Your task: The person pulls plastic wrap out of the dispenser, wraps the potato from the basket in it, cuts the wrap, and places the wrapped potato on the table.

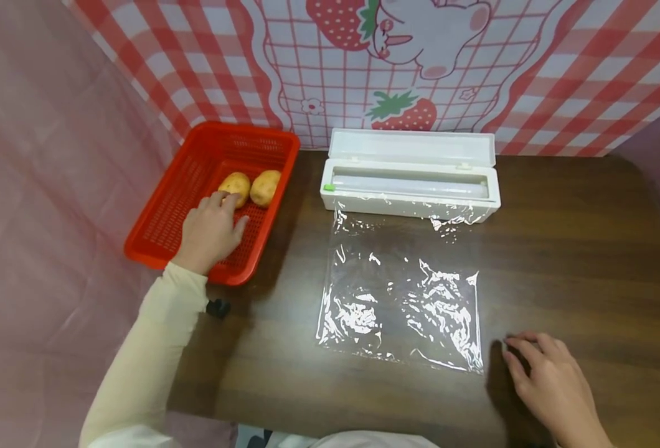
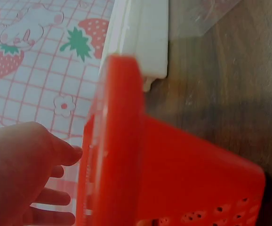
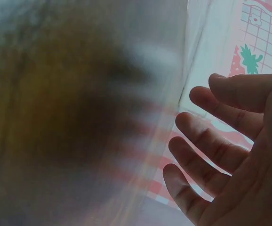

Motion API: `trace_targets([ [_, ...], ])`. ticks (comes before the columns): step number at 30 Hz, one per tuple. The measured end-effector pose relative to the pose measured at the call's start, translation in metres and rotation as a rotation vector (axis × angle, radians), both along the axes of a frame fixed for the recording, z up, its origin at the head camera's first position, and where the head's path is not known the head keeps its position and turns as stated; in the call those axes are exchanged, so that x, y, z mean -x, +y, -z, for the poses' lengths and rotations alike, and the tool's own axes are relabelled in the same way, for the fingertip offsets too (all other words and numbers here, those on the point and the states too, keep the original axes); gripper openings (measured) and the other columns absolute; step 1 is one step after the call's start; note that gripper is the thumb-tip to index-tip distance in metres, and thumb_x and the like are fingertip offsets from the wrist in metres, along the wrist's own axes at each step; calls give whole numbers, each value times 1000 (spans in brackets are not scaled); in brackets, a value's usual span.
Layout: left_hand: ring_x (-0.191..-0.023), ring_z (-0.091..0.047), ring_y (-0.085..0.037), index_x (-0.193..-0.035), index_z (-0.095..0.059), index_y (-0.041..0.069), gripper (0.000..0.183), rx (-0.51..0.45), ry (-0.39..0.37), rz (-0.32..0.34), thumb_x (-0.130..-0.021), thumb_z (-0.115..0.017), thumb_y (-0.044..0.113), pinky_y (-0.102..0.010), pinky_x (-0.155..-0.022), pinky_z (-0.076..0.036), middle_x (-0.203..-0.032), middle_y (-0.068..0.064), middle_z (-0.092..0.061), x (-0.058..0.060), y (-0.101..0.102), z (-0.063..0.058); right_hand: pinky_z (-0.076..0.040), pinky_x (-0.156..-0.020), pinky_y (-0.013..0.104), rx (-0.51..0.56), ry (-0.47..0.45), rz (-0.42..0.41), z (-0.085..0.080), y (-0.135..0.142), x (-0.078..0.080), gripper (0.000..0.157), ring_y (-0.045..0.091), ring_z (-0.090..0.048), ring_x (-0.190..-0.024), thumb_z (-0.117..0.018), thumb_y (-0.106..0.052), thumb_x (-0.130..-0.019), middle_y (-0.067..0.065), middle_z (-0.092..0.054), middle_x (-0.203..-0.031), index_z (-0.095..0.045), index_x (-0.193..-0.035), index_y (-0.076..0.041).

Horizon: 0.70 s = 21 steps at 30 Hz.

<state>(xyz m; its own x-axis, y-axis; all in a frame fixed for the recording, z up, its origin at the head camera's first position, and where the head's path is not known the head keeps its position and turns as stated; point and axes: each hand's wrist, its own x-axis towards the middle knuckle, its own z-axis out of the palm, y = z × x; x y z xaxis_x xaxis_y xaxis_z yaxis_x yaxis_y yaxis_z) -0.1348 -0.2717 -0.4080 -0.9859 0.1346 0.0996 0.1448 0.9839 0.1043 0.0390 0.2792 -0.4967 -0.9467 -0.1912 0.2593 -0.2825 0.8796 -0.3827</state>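
Note:
Two potatoes, one nearer the left and one beside the basket's right wall, lie in a red plastic basket. Over the basket is my left hand, its fingertips at the left potato; whether they touch it I cannot tell. The left wrist view shows that hand with loosely bent fingers behind the red rim. A sheet of clear plastic wrap stretches over the table from a white wrap dispenser. My right hand is right of the sheet, fingers relaxed and holding nothing.
The dispenser's lid stands open at the back, with the film roll inside and a green slider at its left end. A checked strawberry cloth hangs behind the brown table. Pink fabric borders the left side.

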Motion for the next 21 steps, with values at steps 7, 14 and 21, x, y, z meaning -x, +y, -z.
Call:
trace_targets([
  [7, -111, -55, -49, -137, -53, -2, 54, 16, -20, -28, -93, -70, 25, -66, -84, -48, -132, -29, -54, 13, -8, 3, -43, -75, 60, -8, -3, -5, 3, -1, -1, 25, 44, -56, -97, -80, 1, -73, 18, -64, -104, -73, -97, 1],
  [14, -109, -55, -51, -139, -50, -4, 55, 34, -58, -50, -94, -67, 25, -66, -82, -48, -132, -30, -52, 24, -14, 6, -44, -75, 60, -11, -6, -6, 4, 1, -1, 27, 44, -56, -97, -82, 1, -72, 18, -64, -103, -73, -97, 1],
  [21, -113, -51, -51, -146, -42, -2, 62, 24, -139, -80, -96, -65, 26, -67, -87, -46, -137, -31, -46, 31, -17, 5, -44, -76, 58, -12, 12, -6, 5, 2, -1, 27, 43, -57, -96, -81, 2, -71, 18, -64, -103, -73, -97, 1],
])
